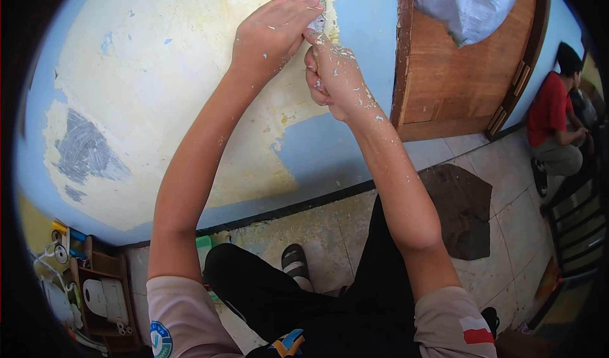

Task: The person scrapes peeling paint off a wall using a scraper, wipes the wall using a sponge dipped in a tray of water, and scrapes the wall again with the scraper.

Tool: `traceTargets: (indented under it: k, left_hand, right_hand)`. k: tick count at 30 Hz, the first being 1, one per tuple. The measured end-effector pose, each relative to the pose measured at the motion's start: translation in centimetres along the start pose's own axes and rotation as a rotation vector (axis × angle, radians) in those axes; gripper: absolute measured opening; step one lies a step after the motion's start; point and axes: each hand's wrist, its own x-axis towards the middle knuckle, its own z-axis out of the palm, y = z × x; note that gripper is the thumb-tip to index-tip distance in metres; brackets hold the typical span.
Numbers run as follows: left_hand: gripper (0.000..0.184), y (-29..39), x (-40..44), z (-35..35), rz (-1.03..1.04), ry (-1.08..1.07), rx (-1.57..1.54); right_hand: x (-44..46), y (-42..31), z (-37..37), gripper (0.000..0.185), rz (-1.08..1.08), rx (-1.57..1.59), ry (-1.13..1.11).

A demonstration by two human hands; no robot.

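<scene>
My right hand, flecked with paint chips, is wrapped round the handle of a paint scraper, which it mostly hides. The metal blade of the paint scraper lies against the upper part of the wall. Over the blade rests my left hand, its fingers stretched out flat and pointing right. Much of the wall's blue paint is gone there, baring a cream layer, with a grey scratched patch at the lower left. Blue paint stays along the right side.
A brown wooden door with a white plastic bag stands right of the wall. Paint flakes litter the tiled floor. A dark cloth lies there. A person in red crouches far right; a wooden shelf stands lower left.
</scene>
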Motion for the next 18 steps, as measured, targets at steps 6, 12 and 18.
traceTargets:
  k: [6,12,18]
  left_hand:
    - [0.047,-0.6,-1.0,-1.4,0.026,-0.003,0.054]
    - [0.042,-1.9,-0.5,-1.5,0.004,0.030,0.052]
    - [0.048,0.3,-1.4,-1.4,-0.085,0.000,-0.064]
  right_hand:
    - [-0.3,0.4,1.4,0.048,-0.029,-0.018,-0.012]
    - [0.2,-0.3,3.0,0.045,-0.071,-0.010,0.041]
    - [-1.0,0.6,2.2,0.046,-0.076,-0.055,0.089]
